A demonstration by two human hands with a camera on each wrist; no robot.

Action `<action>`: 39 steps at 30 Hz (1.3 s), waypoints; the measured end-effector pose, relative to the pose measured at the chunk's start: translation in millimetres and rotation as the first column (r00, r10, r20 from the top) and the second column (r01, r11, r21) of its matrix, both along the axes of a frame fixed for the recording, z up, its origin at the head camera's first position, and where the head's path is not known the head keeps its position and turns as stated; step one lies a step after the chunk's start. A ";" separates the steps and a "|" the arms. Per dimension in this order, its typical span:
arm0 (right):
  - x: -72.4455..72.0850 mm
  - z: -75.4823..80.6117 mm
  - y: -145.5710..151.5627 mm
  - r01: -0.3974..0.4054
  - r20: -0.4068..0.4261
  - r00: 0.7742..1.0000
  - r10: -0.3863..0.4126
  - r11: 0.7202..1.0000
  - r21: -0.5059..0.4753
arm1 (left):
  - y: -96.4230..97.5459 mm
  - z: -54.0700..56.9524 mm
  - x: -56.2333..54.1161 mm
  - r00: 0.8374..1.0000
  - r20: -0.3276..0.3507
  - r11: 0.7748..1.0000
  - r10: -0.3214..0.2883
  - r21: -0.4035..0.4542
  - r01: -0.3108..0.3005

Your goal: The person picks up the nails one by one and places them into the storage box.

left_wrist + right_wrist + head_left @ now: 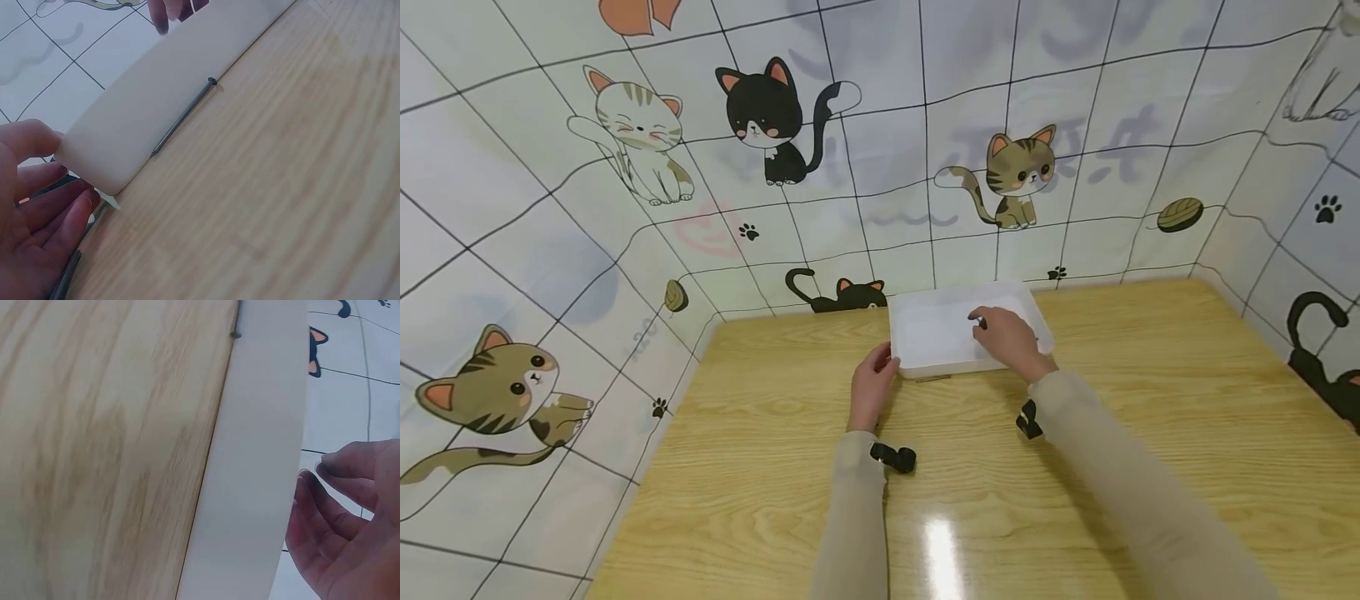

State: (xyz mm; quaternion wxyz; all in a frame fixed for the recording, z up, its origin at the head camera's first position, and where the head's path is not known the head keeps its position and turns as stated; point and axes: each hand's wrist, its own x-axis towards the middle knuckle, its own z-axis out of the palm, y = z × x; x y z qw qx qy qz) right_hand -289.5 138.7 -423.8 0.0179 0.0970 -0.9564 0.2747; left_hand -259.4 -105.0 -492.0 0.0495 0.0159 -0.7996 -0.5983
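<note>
A shallow white plastic tray (925, 367) lies on the wooden table against the back wall. At its front left corner my left hand (873, 387) grips the rim, thumb above and fingers at the side. My right hand (1009, 337) is over the tray's right half, fingers bent and thumb near the index finger. In the right wrist view the right fingertips (331, 464) look darkened, and no held thing shows between them. A nail (184, 117) lies along the tray's front side. Another dark metal piece (65, 275) is beneath the left hand, partly hidden.
The wooden table (760, 483) stretches in front of the tray and to both sides. Behind and beside it stands a wall covering (887, 150) with a grid and cartoon cats. Dark wrist mounts (895, 457) stick out from both sleeves.
</note>
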 end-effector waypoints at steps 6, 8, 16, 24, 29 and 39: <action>13.5 3.4 -5.6 0.005 -0.064 0.998 -0.008 0.999 -0.045 | -0.2 -1.0 -0.4 1.000 -0.006 1.000 -0.004 0.005 0.004; 18.0 3.0 -6.9 -0.001 -0.082 0.997 -0.005 0.997 -0.082 | -0.2 -1.5 -0.4 1.000 -0.005 1.000 -0.004 0.008 0.004; 32.9 -2.2 -15.2 -0.013 -0.103 0.995 -0.012 0.970 -0.243 | -3.2 -2.2 -2.0 1.000 -0.007 1.000 0.002 0.004 -0.002; 45.3 -9.2 -20.2 0.025 -0.051 0.998 -0.046 0.934 -0.356 | -1.4 -3.8 -2.4 1.000 -0.015 1.000 -0.008 0.021 0.008; 51.6 -13.0 -23.4 0.044 -0.032 0.998 -0.061 0.920 -0.390 | 0.6 -5.5 -2.4 1.000 -0.015 1.000 -0.007 0.019 0.007; 55.8 -18.1 -25.2 0.005 -0.044 0.999 -0.025 0.907 -0.422 | 0.3 -2.9 -1.9 1.000 -0.026 1.000 -0.007 0.005 0.007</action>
